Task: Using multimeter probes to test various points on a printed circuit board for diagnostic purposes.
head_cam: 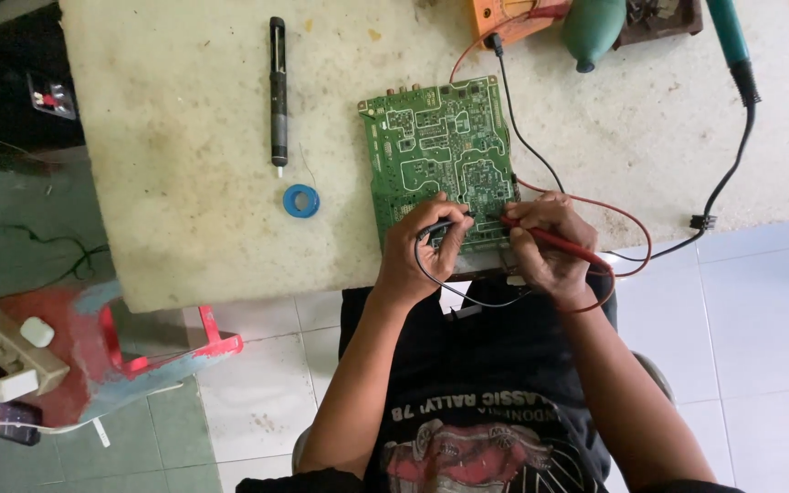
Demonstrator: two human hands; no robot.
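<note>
my left hand (426,246) is pinched tight round the black probe (445,225), tip down on the near edge of the green circuit board (440,151). my right hand (550,246) is closed on the red probe (554,243), tip on the board just beside the black 1, so the 2 tips sit v close together. the board lies flat on the pale worktop (175,183), its near edge right at the table edge in front of me.

the red lead (627,219) loops out to my right and back up toward the orange meter (504,16) at the far edge; the black lead (527,137) runs across the board's right side to the same meter, and more black lead sags below my left wrist.

risks as i see them: tips this close could slip & bridge 2 pads, esp. if the board is powered, which i can't tell from here. the board isn't clamped and sits at the table edge, so pressing hard could skid it off toward my lap. the slack under my wrists could snag on an arm & yank a tip off its point.

off to the left, well apart: a black desoldering pump (278,87) and a blue solder spool (301,201). top right, a teal-handled iron (731,36) w/ its cable trailing over the edge.
</note>
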